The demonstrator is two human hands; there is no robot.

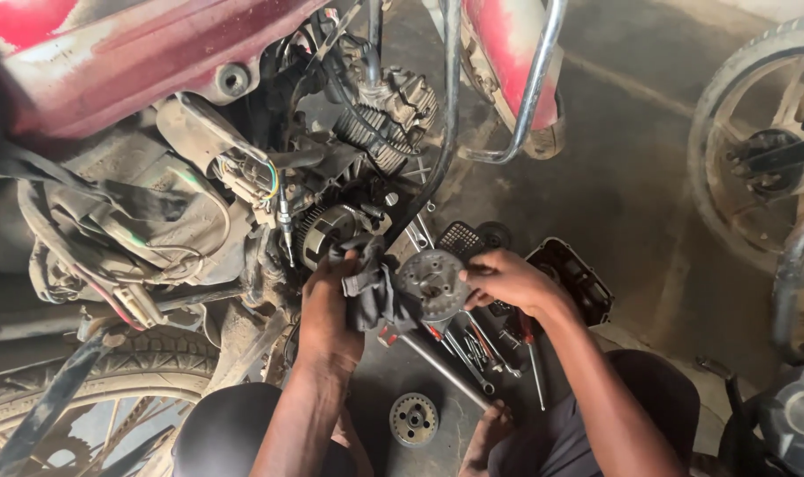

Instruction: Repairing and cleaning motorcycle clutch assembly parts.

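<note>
Clutch disc (433, 283) sits between your two hands, face up toward you, just below motorcycle engine (367, 177), above concrete floor (632, 168). Your right hand (508, 281) pinches disc's right edge, fingers closed on rim. Your left hand (327, 309) clenches dark rag (375, 296) against disc's left side. Both forearms rise from lower frame edge, converging. Loose gear (413, 417) and wrenches (473, 344) lie on floor beneath.
</note>
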